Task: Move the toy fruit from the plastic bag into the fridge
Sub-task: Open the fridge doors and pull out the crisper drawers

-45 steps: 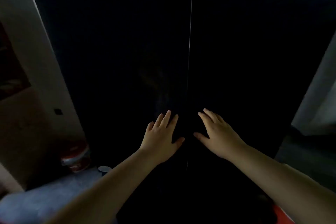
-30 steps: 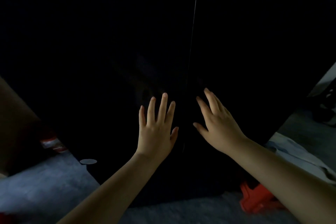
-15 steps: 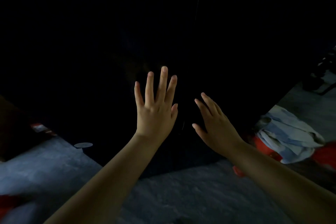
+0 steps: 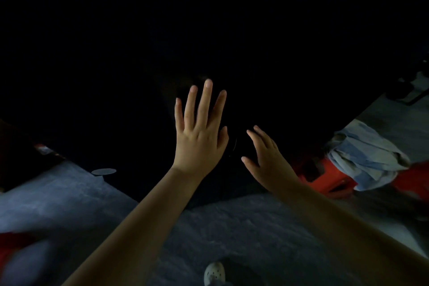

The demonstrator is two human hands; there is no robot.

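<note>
The black fridge (image 4: 116, 53) fills most of the head view, its doors closed and very dark. My left hand (image 4: 199, 132) is flat with straight, spread fingers against the lower front of the fridge. My right hand (image 4: 267, 155) is beside it to the right, fingers straight and relaxed, holding nothing; whether it touches the door I cannot tell. No toy fruit or plastic bag shows clearly.
Grey floor (image 4: 232, 227) lies below the fridge. A light blue and white cloth bundle (image 4: 362, 155) rests on red objects (image 4: 325, 179) at the right. A red blur (image 4: 14, 244) sits at lower left. My white shoe (image 4: 214, 271) shows at the bottom.
The view has tilted down, showing more floor. My left hand has slid a little higher on the fridge front; my right hand has stayed lower beside it.
</note>
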